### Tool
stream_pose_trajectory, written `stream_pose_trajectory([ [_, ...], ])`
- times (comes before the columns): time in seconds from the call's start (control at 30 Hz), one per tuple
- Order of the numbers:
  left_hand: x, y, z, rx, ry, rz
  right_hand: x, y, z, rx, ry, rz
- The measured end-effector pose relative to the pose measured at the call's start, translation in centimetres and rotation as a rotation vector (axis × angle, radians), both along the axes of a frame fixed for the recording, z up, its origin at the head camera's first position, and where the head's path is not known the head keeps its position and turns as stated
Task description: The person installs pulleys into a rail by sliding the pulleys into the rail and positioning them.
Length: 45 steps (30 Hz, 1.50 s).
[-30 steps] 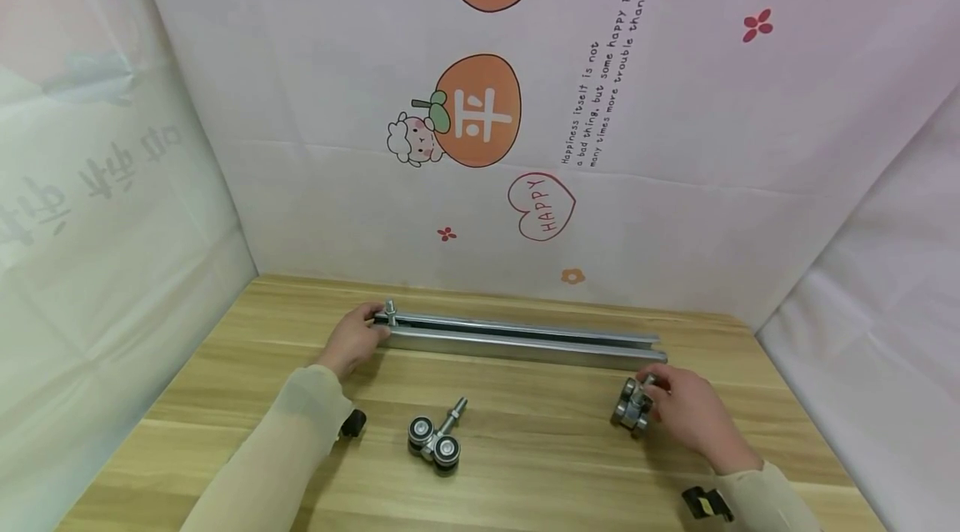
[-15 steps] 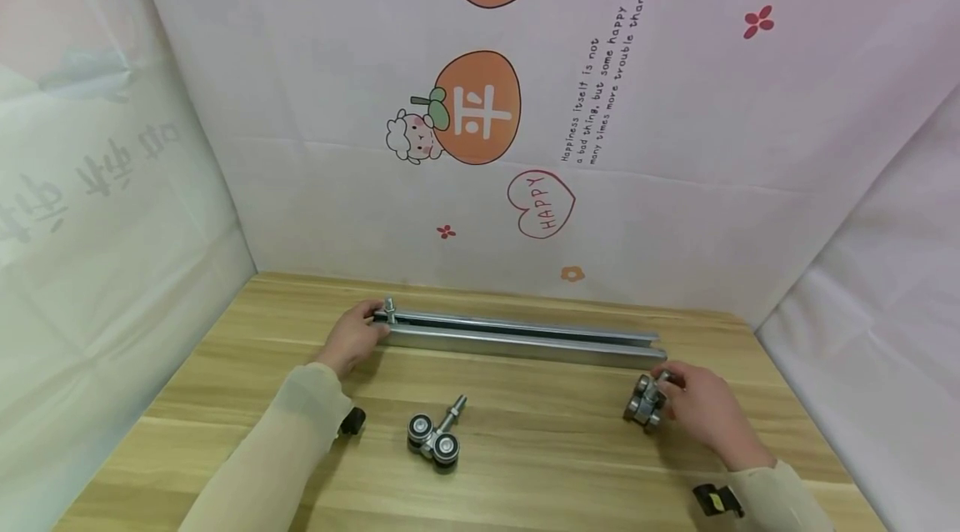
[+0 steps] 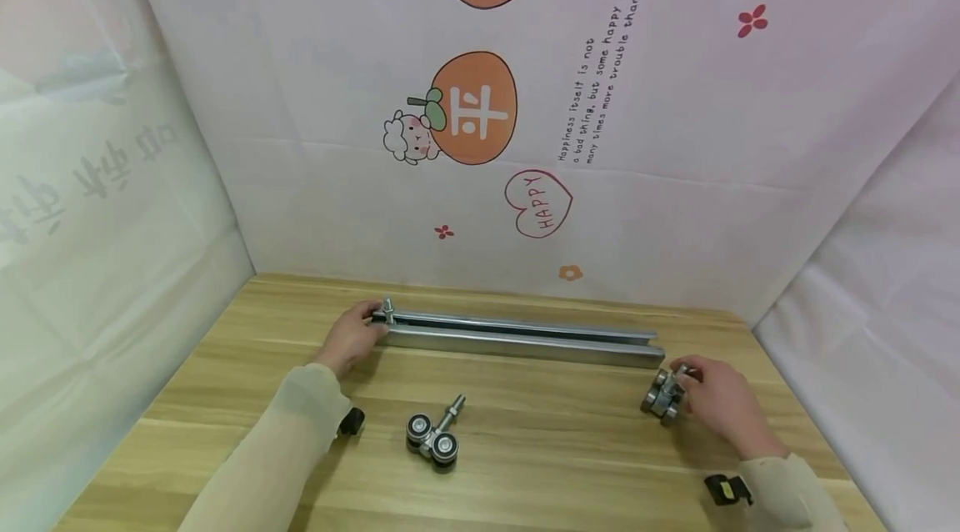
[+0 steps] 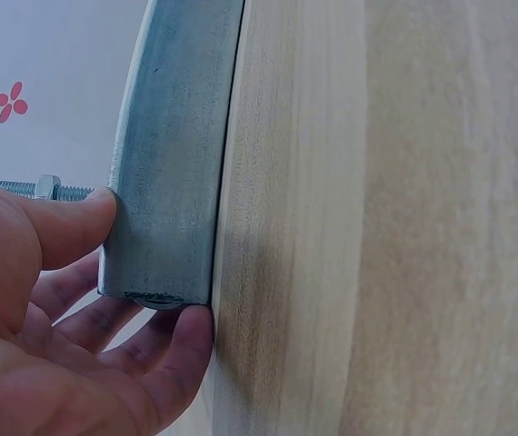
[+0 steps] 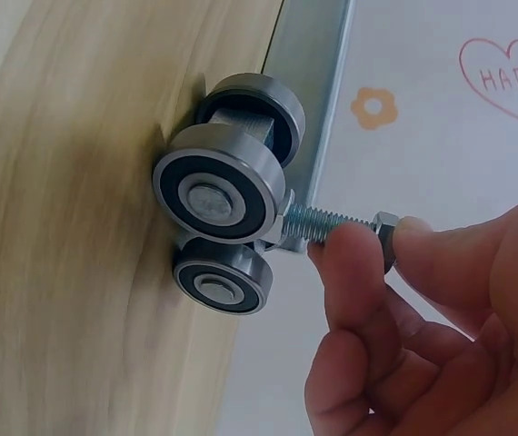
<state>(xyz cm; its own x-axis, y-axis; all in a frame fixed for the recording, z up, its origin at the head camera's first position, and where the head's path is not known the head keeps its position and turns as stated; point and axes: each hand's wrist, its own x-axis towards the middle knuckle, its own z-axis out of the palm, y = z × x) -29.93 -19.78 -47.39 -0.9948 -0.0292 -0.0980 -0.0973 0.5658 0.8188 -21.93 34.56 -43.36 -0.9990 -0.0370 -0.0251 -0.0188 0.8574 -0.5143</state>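
A long steel channel rail [image 3: 525, 342] lies on the table, its slot facing up. My left hand [image 3: 348, 338] grips the rail's left end, with the thumb [image 4: 82, 222] at the upper edge and fingers curled at the end face. Close to that thumb, a threaded bolt with a nut [image 4: 48, 188] stands up from the slot; whatever it joins inside is hidden. Beyond the rail's right end, my right hand [image 3: 723, 403] pinches the bolt [image 5: 332, 223] of a wheeled roller trolley [image 3: 663, 400]. The trolley's wheels [image 5: 212, 195] are low over the table; contact cannot be told.
Another roller trolley [image 3: 432, 439] lies on the wooden table [image 3: 540, 449] in front of the rail, its bolt pointing away to the right. Behind the rail rises a printed white cloth [image 3: 337, 198]. More white cloth hangs at both sides.
My right hand has shifted right and slightly away from me with the roller trolley, out past the rail's right end. The left hand, rail and lying trolley look unmoved.
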Motion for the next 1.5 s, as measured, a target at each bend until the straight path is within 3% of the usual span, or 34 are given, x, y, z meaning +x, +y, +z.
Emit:
stream_pose_trajectory([
  [0.57,0.0,-0.1,0.0,0.004,0.003,-0.004,-2.7,3.9,-0.3,0.099,0.067,-0.074],
  [0.9,0.0,0.0,0.0,-0.005,0.006,0.001,-4.3,5.6,-0.6,0.093,0.051,-0.136],
  [1.1,-0.2,-0.1,-0.1,-0.011,0.013,-0.005,-4.7,5.9,-0.7,0.115,0.093,-0.147],
  [1.5,-0.1,0.0,0.0,-0.002,0.007,-0.001,-5.4,5.5,-0.3,0.083,0.039,-0.190],
])
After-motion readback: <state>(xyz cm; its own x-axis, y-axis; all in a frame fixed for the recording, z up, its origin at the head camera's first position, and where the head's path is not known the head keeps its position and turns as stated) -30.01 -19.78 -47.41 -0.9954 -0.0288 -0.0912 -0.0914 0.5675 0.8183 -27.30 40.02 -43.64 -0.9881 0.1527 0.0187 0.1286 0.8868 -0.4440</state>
